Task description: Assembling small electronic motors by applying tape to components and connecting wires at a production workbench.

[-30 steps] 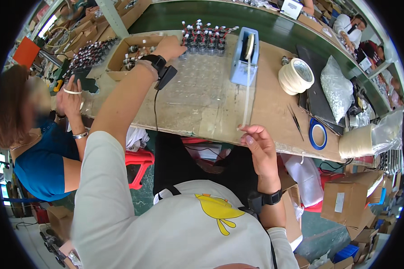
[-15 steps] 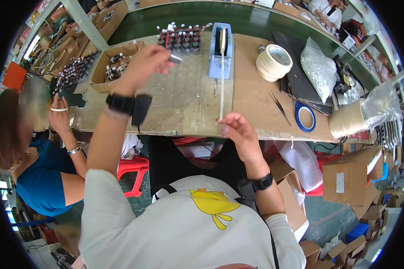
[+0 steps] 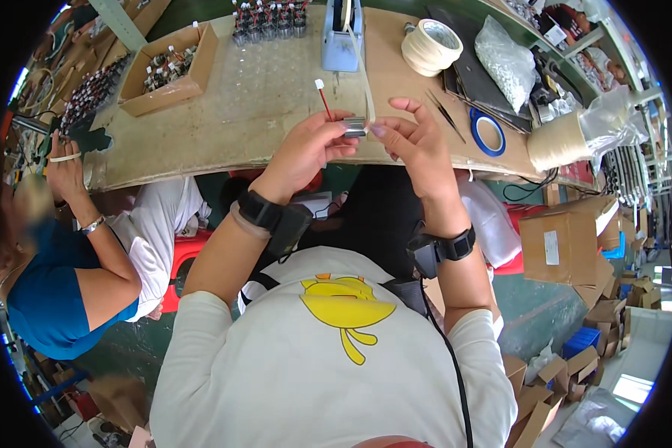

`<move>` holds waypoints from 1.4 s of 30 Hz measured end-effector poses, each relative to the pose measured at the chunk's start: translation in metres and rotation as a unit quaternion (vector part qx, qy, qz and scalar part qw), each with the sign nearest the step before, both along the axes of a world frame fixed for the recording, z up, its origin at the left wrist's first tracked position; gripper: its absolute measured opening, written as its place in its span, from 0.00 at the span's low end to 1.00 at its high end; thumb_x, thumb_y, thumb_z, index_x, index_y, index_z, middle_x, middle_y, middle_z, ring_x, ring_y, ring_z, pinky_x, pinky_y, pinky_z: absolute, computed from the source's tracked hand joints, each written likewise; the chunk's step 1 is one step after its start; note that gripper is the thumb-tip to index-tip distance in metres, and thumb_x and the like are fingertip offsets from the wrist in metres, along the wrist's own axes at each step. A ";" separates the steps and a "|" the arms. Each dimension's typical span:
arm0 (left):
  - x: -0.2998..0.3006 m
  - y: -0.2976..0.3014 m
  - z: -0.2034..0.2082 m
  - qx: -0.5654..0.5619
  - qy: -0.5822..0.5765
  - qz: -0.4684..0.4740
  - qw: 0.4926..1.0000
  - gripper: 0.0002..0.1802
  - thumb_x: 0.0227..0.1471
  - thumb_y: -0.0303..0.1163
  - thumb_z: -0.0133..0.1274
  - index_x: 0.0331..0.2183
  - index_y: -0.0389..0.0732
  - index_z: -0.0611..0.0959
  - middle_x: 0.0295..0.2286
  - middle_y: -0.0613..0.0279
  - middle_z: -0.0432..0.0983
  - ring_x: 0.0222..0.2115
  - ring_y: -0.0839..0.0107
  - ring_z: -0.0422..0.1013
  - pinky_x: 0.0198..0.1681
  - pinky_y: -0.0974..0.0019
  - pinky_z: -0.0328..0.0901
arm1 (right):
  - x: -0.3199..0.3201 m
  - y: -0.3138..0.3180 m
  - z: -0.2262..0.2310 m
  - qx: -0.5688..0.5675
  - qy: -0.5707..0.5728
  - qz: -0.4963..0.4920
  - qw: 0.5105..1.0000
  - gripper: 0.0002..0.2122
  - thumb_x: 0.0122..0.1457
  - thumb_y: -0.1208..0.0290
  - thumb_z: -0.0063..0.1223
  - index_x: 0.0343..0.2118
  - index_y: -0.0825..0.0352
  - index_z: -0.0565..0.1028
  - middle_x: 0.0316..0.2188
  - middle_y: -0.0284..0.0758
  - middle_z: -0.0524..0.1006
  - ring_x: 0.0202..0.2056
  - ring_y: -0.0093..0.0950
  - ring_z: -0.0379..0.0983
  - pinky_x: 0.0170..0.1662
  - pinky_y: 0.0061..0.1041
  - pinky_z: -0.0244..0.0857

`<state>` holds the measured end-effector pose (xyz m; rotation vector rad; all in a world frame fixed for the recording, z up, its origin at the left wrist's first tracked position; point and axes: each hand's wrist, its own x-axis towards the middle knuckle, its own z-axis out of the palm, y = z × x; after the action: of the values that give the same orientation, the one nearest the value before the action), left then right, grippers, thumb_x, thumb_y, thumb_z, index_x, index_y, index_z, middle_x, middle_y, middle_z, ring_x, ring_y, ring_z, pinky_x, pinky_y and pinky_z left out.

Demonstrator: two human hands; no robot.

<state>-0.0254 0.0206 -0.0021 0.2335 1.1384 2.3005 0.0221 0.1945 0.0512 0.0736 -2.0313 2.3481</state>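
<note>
A small silver cylindrical motor (image 3: 355,127) sits between the thumb and fingers of my left hand (image 3: 302,155). Its red wire with a white connector (image 3: 319,84) sticks up beyond that hand. My right hand (image 3: 424,153) pinches the free end of a narrow cream tape strip (image 3: 365,78) beside the motor's right end; whether the tape touches the motor I cannot tell. The strip runs taut back to a light-blue tape dispenser (image 3: 336,52) at the table's far side. Several similar motors (image 3: 270,24) stand in rows left of the dispenser.
Left on the table is a cardboard box (image 3: 131,101) of wired motors. To the right are stacked cream tape rolls (image 3: 428,54), tweezers (image 3: 449,119), a blue tape roll (image 3: 473,127) and a bag of white pieces (image 3: 505,60). A co-worker in blue (image 3: 60,291) sits at the left.
My left hand has come from the far left of the table to the right hand, bringing the motor beside the tape end. The right hand still pinches the tape. The whole view has shifted.
</note>
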 end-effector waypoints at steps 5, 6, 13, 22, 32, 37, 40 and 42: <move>-0.005 0.006 -0.013 -0.089 0.042 0.000 0.995 0.16 0.51 0.27 0.45 0.44 0.34 0.69 0.34 0.58 0.72 0.33 0.73 0.71 0.37 0.72 0.67 | 0.001 0.006 -0.030 0.047 -0.032 0.012 0.998 0.21 0.52 0.77 0.53 0.46 0.69 0.59 0.30 0.34 0.76 0.25 0.14 0.65 0.26 0.10 0.56; -0.006 0.006 -0.013 -0.098 0.049 0.001 0.994 0.16 0.51 0.27 0.45 0.44 0.34 0.69 0.34 0.58 0.72 0.33 0.73 0.71 0.37 0.72 0.67 | 0.001 0.007 -0.033 0.047 -0.031 0.010 0.998 0.21 0.52 0.77 0.53 0.46 0.69 0.59 0.30 0.34 0.76 0.25 0.14 0.65 0.26 0.10 0.56; -0.007 0.011 -0.011 -0.112 0.075 0.011 0.991 0.16 0.52 0.26 0.43 0.44 0.34 0.69 0.34 0.59 0.71 0.33 0.72 0.70 0.38 0.70 0.66 | 0.000 0.010 -0.038 0.042 -0.070 0.038 0.996 0.21 0.51 0.76 0.54 0.46 0.68 0.59 0.29 0.33 0.76 0.25 0.14 0.66 0.26 0.09 0.56; -0.010 0.010 -0.008 -0.107 0.085 0.010 0.991 0.16 0.52 0.25 0.43 0.44 0.34 0.68 0.35 0.57 0.71 0.34 0.71 0.70 0.39 0.68 0.65 | -0.004 0.008 -0.042 0.031 -0.076 0.038 0.996 0.22 0.50 0.76 0.55 0.46 0.68 0.59 0.28 0.34 0.76 0.25 0.14 0.66 0.26 0.10 0.57; -0.006 0.016 -0.003 -0.129 0.109 0.033 0.985 0.17 0.51 0.28 0.48 0.43 0.33 0.69 0.34 0.59 0.72 0.34 0.73 0.69 0.40 0.69 0.65 | -0.006 0.007 -0.048 0.070 -0.047 0.021 0.996 0.22 0.50 0.75 0.56 0.46 0.68 0.59 0.28 0.33 0.76 0.24 0.14 0.66 0.25 0.10 0.56; -0.001 0.017 0.011 -0.142 0.123 0.065 0.980 0.18 0.48 0.31 0.53 0.40 0.33 0.71 0.31 0.61 0.74 0.34 0.76 0.69 0.39 0.72 0.65 | -0.006 0.009 -0.041 0.005 -0.086 0.024 0.996 0.20 0.51 0.73 0.55 0.45 0.68 0.61 0.30 0.34 0.76 0.23 0.14 0.64 0.24 0.10 0.55; -0.004 0.016 0.013 -0.129 0.113 0.077 0.982 0.18 0.47 0.32 0.54 0.40 0.33 0.71 0.31 0.61 0.74 0.33 0.77 0.69 0.39 0.72 0.64 | -0.006 0.014 -0.056 -0.119 -0.139 0.028 0.983 0.16 0.52 0.72 0.54 0.43 0.68 0.64 0.30 0.33 0.75 0.22 0.14 0.63 0.24 0.09 0.54; -0.006 0.015 0.014 -0.123 0.100 0.089 0.983 0.18 0.47 0.32 0.55 0.39 0.34 0.72 0.31 0.62 0.73 0.33 0.77 0.69 0.38 0.72 0.64 | -0.004 0.012 -0.056 -0.180 -0.164 0.032 0.969 0.15 0.53 0.72 0.53 0.42 0.67 0.65 0.30 0.32 0.74 0.22 0.14 0.63 0.23 0.09 0.53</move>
<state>-0.0311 0.0358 0.0120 0.2819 1.5904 2.2977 0.0177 0.2065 -0.0046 -0.2811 -1.6915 2.8923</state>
